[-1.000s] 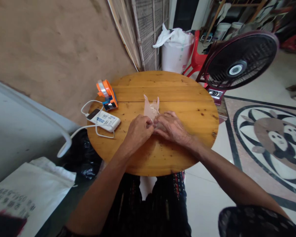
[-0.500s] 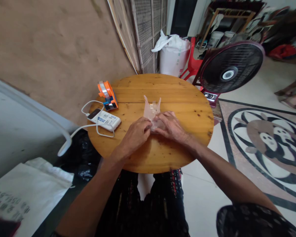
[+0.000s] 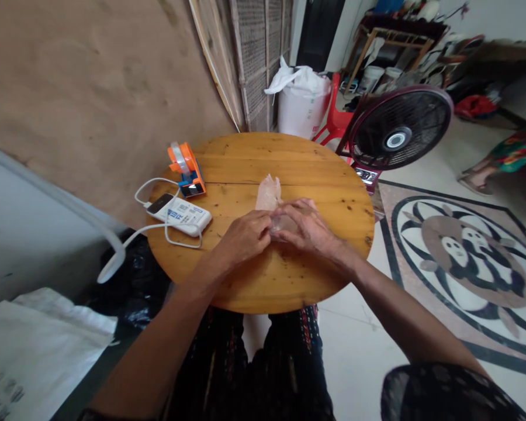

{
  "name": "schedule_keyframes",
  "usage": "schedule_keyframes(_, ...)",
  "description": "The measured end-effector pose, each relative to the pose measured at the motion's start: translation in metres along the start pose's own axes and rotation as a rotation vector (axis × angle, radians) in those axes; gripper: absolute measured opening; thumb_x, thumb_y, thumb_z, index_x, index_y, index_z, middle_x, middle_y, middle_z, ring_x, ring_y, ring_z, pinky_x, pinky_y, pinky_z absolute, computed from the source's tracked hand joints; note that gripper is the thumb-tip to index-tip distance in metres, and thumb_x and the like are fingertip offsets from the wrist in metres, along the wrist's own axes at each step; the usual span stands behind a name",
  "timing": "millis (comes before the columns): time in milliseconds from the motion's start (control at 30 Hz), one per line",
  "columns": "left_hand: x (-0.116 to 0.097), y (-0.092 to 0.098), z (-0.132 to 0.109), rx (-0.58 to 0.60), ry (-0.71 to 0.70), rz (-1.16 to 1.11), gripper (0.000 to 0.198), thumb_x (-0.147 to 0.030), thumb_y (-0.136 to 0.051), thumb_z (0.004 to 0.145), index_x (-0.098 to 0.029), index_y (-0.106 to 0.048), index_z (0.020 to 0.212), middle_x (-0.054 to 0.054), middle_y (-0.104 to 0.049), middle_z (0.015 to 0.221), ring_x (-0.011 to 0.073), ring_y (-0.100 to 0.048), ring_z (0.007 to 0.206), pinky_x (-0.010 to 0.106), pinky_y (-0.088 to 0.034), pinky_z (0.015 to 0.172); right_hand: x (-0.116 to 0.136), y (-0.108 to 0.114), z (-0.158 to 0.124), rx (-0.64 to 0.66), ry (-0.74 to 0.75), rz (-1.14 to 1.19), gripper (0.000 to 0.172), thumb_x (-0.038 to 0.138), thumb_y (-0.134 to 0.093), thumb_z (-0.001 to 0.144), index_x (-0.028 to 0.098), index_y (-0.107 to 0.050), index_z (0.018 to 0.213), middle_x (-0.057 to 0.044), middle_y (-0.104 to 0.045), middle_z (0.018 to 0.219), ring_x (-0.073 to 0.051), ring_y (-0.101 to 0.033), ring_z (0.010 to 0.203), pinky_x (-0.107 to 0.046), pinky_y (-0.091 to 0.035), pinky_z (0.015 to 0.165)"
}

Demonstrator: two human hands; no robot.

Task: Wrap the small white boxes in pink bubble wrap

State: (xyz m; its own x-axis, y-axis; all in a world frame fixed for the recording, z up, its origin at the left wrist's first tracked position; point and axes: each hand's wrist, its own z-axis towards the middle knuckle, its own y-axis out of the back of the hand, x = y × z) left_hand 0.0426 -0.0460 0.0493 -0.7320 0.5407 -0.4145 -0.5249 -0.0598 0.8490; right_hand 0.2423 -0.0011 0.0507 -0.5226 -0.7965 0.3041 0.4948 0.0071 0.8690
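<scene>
bag (image 3: 269, 194): mid-table, long axis running away from the person, loose end toward far rim | left hand (image 3: 248, 235), right hand (image 3: 303, 225): fingers gripping its near end | table (image 3: 328, 175): wood surface right and beyond | tape dispenser (image 3: 194, 175), white device (image 3: 182, 214), cable (image 3: 184, 246) occupy left side | fan (image 3: 397, 139) past right rim

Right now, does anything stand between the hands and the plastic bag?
Nothing visible does: the left hand and right hand are both on the plastic bag. The tape dispenser and white corded device sit clear to the left.
</scene>
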Motion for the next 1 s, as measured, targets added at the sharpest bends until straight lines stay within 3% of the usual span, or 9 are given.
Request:
schedule_keyframes(233,-0.002,0.001,0.002,0.063,-0.010,0.095,0.020,-0.008,-0.045,0.083,-0.018,-0.060,0.091,0.008,-0.068,0.105,0.0215,-0.060,0.102,0.035,-0.045,0.095,-0.003,0.018,-0.021,-0.196,-0.194,0.099,0.032,0.044,-0.061,0.088,0.022,-0.061,0.111,-0.009,-0.068,0.111,-0.028,-0.061,0.106,-0.047,-0.042,0.096)
schedule_keyframes(400,-0.005,-0.001,0.002,0.043,-0.033,0.238,0.019,-0.011,-0.046,0.084,-0.016,-0.063,0.092,0.011,-0.068,0.094,0.0274,-0.056,0.102,0.041,-0.045,0.091,-0.013,0.014,-0.035,-0.233,-0.434,0.346,0.032,0.046,-0.060,0.086,0.019,-0.062,0.104,-0.008,-0.069,0.099,-0.023,-0.065,0.090,-0.036,-0.050,0.079)
schedule_keyframes(533,-0.007,-0.003,0.002,0.048,-0.040,0.283,0.021,-0.010,-0.044,0.084,-0.015,-0.063,0.091,0.010,-0.067,0.090,0.0270,-0.054,0.097,0.039,-0.045,0.086,-0.017,0.016,-0.018,-0.107,-0.505,0.409,0.034,0.047,-0.051,0.089,0.016,-0.065,0.090,-0.003,-0.067,0.081,-0.017,-0.061,0.072,-0.028,-0.046,0.066)
schedule_keyframes(700,-0.008,-0.001,0.002,0.071,-0.026,0.288,0.021,-0.010,-0.045,0.083,-0.015,-0.062,0.092,0.010,-0.066,0.089,0.0267,-0.053,0.097,0.038,-0.046,0.086,-0.002,0.029,0.038,0.234,-0.622,0.047,0.034,0.049,-0.062,0.081,0.017,-0.070,0.086,-0.006,-0.070,0.082,-0.018,-0.062,0.074,-0.026,-0.041,0.063)
schedule_keyframes(800,-0.009,0.001,0.003,0.092,-0.014,0.270,0.019,-0.010,-0.045,0.084,-0.015,-0.062,0.092,0.010,-0.066,0.089,0.0259,-0.053,0.096,0.037,-0.046,0.086,-0.001,0.028,0.060,0.388,-0.666,-0.154,0.021,0.037,-0.065,0.079,0.017,-0.069,0.074,-0.007,-0.068,0.073,-0.018,-0.061,0.072,-0.026,-0.040,0.062)
schedule_keyframes(900,-0.010,0.003,0.004,0.109,-0.015,0.256,0.019,-0.010,-0.044,0.085,-0.016,-0.061,0.090,0.009,-0.065,0.088,0.0254,-0.053,0.094,0.036,-0.046,0.084,-0.017,0.024,0.054,0.377,-0.694,-0.056,0.017,0.018,-0.060,0.078,0.016,-0.064,0.062,-0.002,-0.059,0.059,-0.013,-0.056,0.061,-0.022,-0.038,0.056)
schedule_keyframes(1000,-0.010,0.004,0.004,0.111,-0.019,0.257,0.018,-0.010,-0.044,0.086,-0.015,-0.061,0.088,0.010,-0.066,0.088,0.0256,-0.053,0.094,0.036,-0.046,0.083,-0.037,0.021,0.030,0.233,-0.820,0.288,0.017,0.015,-0.059,0.078,0.014,-0.060,0.061,0.002,-0.051,0.052,-0.009,-0.051,0.050,-0.019,-0.038,0.048)
